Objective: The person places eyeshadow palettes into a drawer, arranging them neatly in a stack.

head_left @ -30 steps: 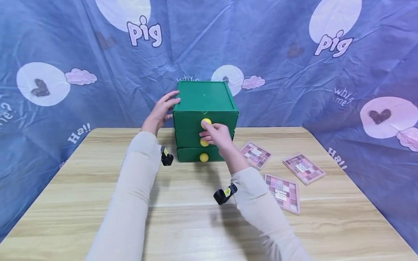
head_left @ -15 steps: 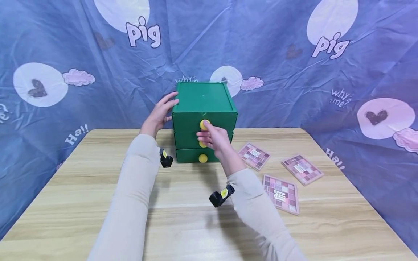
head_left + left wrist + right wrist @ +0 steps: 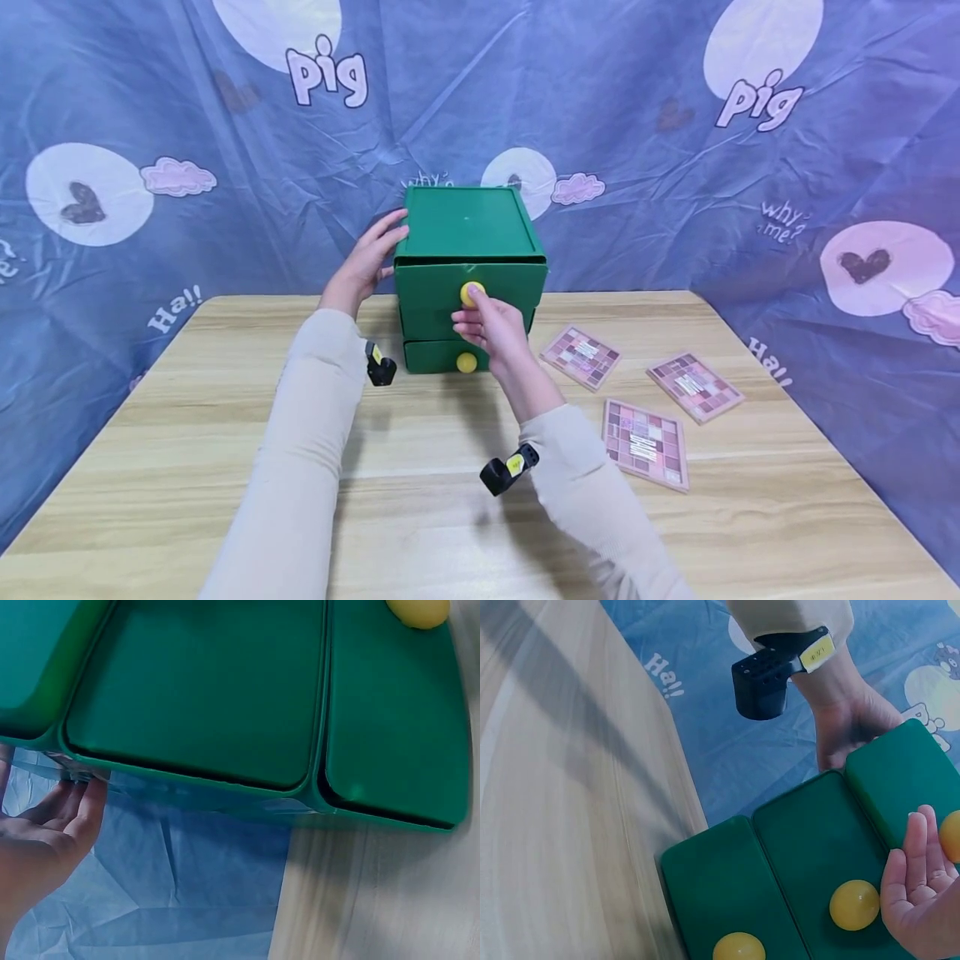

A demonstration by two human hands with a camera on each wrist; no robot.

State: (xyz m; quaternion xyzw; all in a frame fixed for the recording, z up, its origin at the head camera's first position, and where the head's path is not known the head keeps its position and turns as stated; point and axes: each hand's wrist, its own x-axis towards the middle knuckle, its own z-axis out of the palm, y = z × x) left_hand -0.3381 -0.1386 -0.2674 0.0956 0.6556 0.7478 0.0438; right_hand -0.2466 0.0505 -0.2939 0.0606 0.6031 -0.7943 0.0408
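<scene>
A green three-drawer cabinet stands at the back of the table. My right hand pinches the round yellow knob of the top drawer, thumb on its front and the other fingers extended below. That drawer sticks out a little, with a dark gap under the cabinet's top edge. The right wrist view shows the middle knob beside my palm and the bottom knob further off; both lower drawers are in. My left hand rests with extended fingers against the cabinet's upper left side.
Three pink palettes with checkered lids, one nearest, one by the cabinet and one further right, lie flat on the wooden table. A blue printed cloth hangs behind. A small black camera sits on each wrist.
The top drawer has come forward slightly toward me, and a gap now shows above its front. My right hand has moved with the knob. The left hand stays on the cabinet's side.
</scene>
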